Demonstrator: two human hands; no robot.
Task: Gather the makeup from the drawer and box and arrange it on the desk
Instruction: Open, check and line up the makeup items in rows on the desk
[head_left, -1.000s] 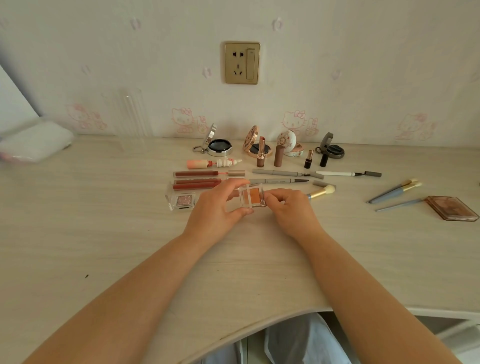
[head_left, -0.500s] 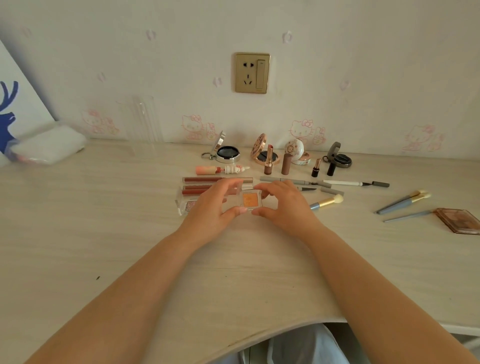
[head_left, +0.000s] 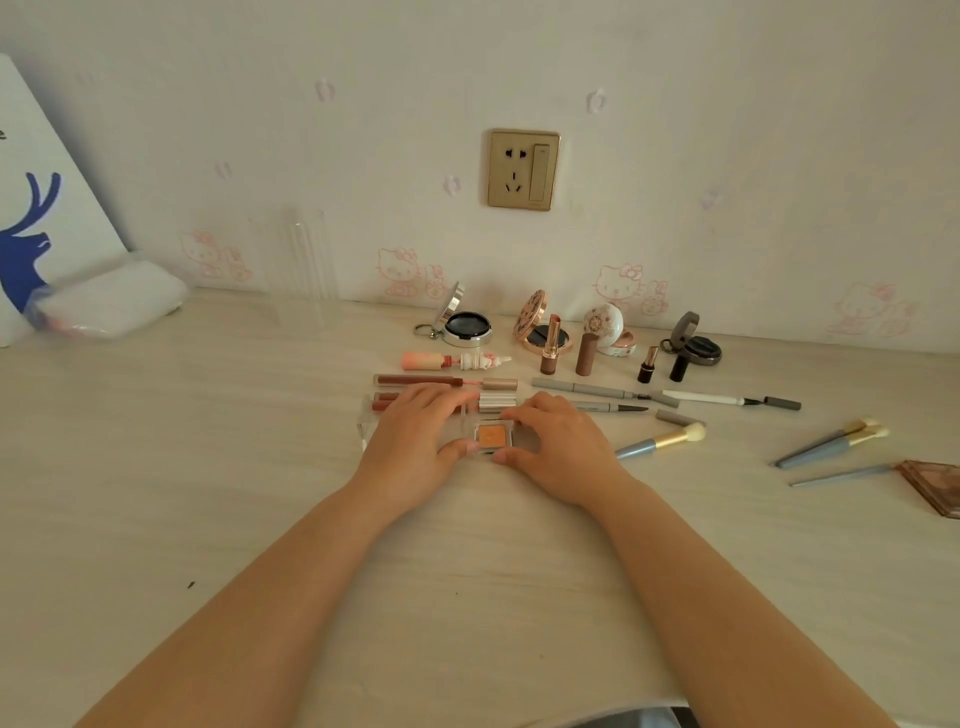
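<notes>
Gold wall socket (head_left: 523, 169), deer poster (head_left: 31, 228) (leaning), white plastic-wrapped packet (head_left: 111, 300)

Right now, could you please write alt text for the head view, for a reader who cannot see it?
Both hands, left hand and right hand, hold a small clear case of orange eyeshadow flat on a pale desk. Behind it lie lip glosses, pencils, lipsticks and open compacts in rows, with brushes to the right.

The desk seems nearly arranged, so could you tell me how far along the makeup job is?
Mostly done: compacts, lipsticks and pens sit in rows near the wall. In hand: the left hand and right hand are setting the orange eyeshadow pan flat. Left: the brushes and brown palette lie loosely at right.
</notes>
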